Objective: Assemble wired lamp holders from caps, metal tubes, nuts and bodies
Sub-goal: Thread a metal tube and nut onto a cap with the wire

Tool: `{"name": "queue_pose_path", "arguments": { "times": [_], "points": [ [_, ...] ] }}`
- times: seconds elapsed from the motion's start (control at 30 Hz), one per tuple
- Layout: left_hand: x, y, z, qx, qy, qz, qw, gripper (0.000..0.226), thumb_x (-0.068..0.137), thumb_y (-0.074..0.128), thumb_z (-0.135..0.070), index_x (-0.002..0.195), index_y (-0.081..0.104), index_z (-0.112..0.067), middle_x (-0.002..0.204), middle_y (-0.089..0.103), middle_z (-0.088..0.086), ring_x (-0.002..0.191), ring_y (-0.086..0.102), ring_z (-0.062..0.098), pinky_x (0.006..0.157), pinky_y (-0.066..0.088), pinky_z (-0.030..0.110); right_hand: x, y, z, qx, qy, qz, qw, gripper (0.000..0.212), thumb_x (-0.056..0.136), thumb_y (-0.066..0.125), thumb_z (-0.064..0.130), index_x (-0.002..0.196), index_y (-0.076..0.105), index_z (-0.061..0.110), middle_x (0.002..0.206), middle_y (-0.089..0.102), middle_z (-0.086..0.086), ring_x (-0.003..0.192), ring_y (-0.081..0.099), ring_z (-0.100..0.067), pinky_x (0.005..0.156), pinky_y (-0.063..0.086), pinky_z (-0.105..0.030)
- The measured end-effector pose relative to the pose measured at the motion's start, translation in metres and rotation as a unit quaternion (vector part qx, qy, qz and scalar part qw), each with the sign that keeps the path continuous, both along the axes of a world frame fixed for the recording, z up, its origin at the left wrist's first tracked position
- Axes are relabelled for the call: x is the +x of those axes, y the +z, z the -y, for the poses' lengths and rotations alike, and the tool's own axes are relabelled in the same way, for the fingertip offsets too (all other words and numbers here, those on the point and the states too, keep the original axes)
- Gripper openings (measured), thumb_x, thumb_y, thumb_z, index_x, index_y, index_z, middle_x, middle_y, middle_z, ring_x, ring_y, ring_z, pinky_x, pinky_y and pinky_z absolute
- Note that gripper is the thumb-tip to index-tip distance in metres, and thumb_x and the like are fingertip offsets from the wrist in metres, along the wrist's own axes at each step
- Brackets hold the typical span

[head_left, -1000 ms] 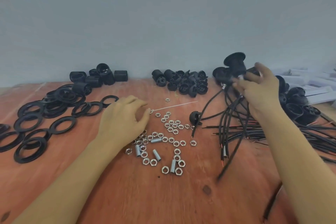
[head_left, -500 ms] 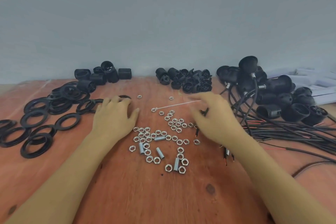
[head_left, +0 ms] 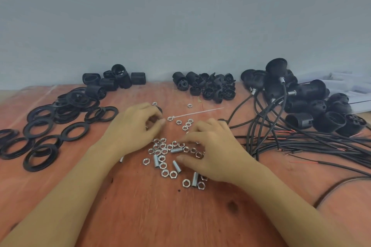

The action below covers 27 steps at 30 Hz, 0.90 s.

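Nuts point(head_left: 164, 172) and tubes point(head_left: 156, 161) lie scattered mid-scene on the counter point(head_left: 140, 216). Likely light, hard, slick (they'll skid): pinch nuts by the flats, tubes mid-length. Left grip point(head_left: 130, 132) curled, contents cannot tell. Right grip point(head_left: 216, 152) loosely bent over nuts, nothing visibly held.

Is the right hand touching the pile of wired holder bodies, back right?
Apart. Head view: the right hand is over the nuts; bare table and cables lie between it and the wired holder bodies.
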<state>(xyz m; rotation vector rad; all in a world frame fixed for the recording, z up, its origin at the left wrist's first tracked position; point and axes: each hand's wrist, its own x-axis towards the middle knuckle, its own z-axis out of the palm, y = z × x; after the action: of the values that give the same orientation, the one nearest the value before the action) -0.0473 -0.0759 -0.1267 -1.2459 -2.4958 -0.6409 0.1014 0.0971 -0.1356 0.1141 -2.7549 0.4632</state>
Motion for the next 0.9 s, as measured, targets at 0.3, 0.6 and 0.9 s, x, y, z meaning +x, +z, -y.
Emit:
{"name": "queue_pose_path", "arguments": {
  "times": [0.3,0.6,0.9],
  "points": [
    [0.014,-0.005,-0.008,-0.022,-0.135,0.080,0.987,0.023,0.075,0.059,-0.032,0.092,0.075,-0.028,0.092,0.063,-0.015,0.084,0.061,0.007,0.073,0.052,0.040,-0.006,-0.008,0.011,0.028,-0.009,0.007,1.000,0.026,0.099,0.050,0.044,0.113,0.064,0.028,0.106,0.056,0.009,0.105,0.042,-0.013,0.089,0.026,-0.026],
    [0.014,-0.005,-0.011,-0.008,-0.158,0.119,0.980,0.007,0.078,0.080,-0.026,0.077,0.073,-0.025,0.078,0.062,-0.012,0.072,0.060,0.011,0.067,0.051,0.042,-0.003,-0.003,0.000,0.012,-0.049,0.014,0.999,0.027,0.102,0.042,0.043,0.112,0.058,0.024,0.110,0.056,0.007,0.102,0.047,-0.015,0.092,0.033,-0.031],
    [0.017,0.005,-0.008,-0.071,-0.140,0.040,0.987,0.022,0.075,0.073,-0.050,0.079,0.061,-0.033,0.078,0.058,-0.016,0.073,0.054,0.004,0.061,0.046,0.026,-0.003,-0.003,-0.001,-0.089,-0.034,-0.023,0.995,0.019,0.100,0.053,0.034,0.108,0.061,0.018,0.096,0.052,0.012,0.078,0.048,-0.001,0.083,0.041,-0.032]
  ]
}}
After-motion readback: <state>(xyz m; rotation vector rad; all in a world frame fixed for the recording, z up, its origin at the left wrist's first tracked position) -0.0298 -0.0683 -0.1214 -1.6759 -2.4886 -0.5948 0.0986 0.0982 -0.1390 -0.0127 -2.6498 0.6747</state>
